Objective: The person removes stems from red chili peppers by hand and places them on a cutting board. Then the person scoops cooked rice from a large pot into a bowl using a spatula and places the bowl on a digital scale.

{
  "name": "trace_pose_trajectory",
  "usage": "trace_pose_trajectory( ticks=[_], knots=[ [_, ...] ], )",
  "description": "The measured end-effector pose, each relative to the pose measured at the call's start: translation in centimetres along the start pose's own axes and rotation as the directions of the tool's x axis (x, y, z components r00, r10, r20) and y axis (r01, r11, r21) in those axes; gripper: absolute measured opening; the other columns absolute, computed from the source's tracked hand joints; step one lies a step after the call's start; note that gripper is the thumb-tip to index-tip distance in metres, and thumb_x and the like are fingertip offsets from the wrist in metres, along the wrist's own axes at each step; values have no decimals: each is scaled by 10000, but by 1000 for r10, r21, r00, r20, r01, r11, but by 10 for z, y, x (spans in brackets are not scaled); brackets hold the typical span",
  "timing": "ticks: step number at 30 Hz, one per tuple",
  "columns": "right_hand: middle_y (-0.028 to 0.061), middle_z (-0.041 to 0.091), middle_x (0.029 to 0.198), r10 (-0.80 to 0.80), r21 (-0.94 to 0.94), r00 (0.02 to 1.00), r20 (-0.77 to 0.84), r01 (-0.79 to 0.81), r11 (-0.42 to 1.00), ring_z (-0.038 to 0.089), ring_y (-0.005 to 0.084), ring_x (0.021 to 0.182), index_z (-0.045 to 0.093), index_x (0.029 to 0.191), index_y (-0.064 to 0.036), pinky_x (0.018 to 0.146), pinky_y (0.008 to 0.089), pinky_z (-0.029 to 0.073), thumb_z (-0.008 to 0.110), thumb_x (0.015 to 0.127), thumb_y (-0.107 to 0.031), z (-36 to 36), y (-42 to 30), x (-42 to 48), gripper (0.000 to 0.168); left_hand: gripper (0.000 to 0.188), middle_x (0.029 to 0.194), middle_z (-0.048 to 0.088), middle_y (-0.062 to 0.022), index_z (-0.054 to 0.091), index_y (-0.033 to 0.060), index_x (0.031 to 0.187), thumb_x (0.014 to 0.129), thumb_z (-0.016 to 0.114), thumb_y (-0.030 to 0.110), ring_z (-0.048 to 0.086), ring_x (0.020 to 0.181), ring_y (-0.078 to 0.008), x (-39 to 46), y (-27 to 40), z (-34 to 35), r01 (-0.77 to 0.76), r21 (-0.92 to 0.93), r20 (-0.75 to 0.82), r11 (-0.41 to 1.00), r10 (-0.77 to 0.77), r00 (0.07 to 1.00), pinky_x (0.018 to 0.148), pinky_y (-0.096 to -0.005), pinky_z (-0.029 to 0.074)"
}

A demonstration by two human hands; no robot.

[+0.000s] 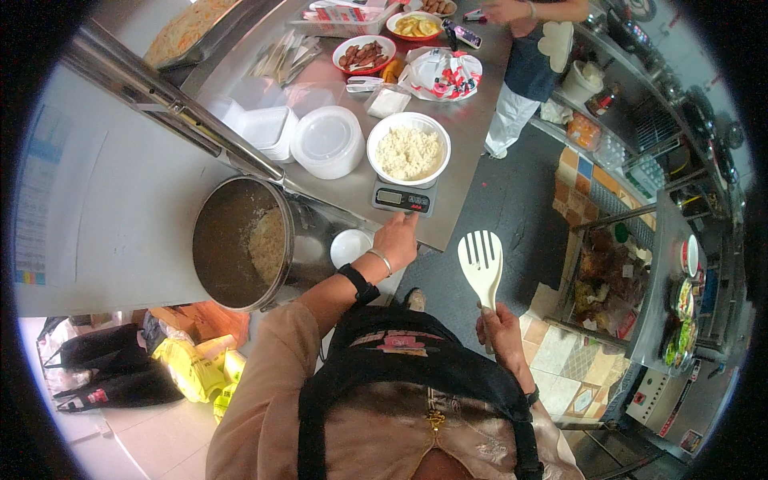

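Observation:
A white bowl of cooked rice (408,153) stands on a grey digital kitchen scale (403,198) near the end of the steel table. My left hand (396,243) reaches to the scale's front edge, a fingertip at or touching it, and grasps nothing. My right hand (503,336) grips the handle of a cream slotted turner (482,264), its blade upward over the floor. Left of the scale are a stack of round plastic containers (328,143) and a stack of white foam trays (264,133). A deep metal pot (287,240) with rice low inside stands beside the table.
A small white bowl (350,247) sits between pot and table. Farther up the table are a red-rimmed bowl of reddish-brown food (364,55), a plastic bag (443,75) and a phone (462,33). Another person (531,66) stands at the far right side. Steel shelving (645,288) lines the right.

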State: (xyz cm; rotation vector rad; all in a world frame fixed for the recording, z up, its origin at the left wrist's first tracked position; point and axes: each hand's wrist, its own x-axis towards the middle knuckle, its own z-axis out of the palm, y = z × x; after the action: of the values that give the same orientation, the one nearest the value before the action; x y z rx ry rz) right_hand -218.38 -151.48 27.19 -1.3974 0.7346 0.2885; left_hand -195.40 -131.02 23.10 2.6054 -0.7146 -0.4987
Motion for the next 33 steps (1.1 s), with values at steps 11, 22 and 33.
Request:
trace_pose_trajectory(
  ticks=[11,22,33],
  knots=[
    [28,549,666,4,71,1000,-3,-3,997,494,113,500,607,1066,-29,448,262,392,547,988,-208,1,-7,-2,205,629,1214,505,-251,330,-14,1428,853,539,132,583,1034,-427,4,0,1,74,-41,-31,996,-75,997,835,-496,514],
    [22,553,673,18,81,1000,-23,-16,997,494,110,511,615,1066,-36,464,260,404,555,986,-221,-3,-3,-1,210,699,1337,431,-266,210,17,1498,894,524,178,562,1083,-444,20,4,-6,140,-46,85,989,-136,987,874,-514,493],
    [15,560,681,54,49,998,-16,-53,997,490,109,517,613,1086,-48,476,255,390,535,995,-229,-9,-4,-1,217,704,1358,424,-240,217,51,1507,885,518,183,568,1077,-426,23,8,-6,199,-55,107,979,-192,976,883,-518,482]
  ],
)
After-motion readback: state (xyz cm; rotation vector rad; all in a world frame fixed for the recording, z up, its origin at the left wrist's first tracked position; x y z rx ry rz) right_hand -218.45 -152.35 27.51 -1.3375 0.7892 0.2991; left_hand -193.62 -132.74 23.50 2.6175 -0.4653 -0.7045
